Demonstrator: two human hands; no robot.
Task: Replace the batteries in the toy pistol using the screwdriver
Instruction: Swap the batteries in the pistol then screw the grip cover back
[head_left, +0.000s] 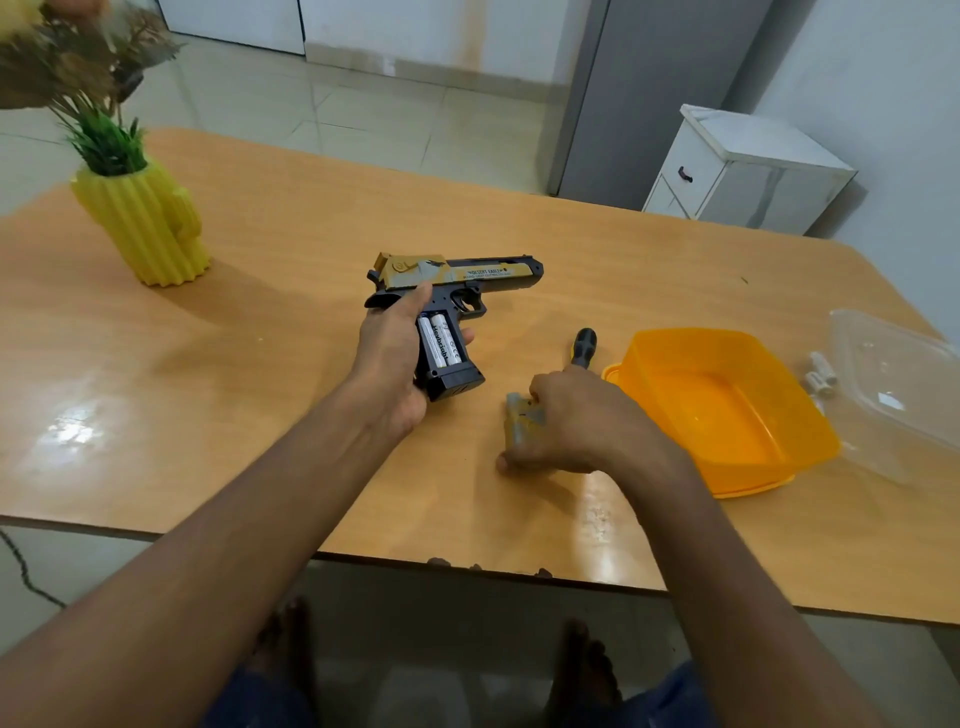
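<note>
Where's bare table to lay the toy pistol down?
Bare: the wide patch between the yellow cactus vase, the left hand and the near edge. Crowded: right side, with the grip cover, screwdriver, orange tub, clear lid and loose batteries.

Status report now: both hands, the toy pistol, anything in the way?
Left hand grips toy pistol, two batteries in open grip. Right hand picks up battery cover from table. Screwdriver lies beside it. Nothing blocking.
</note>
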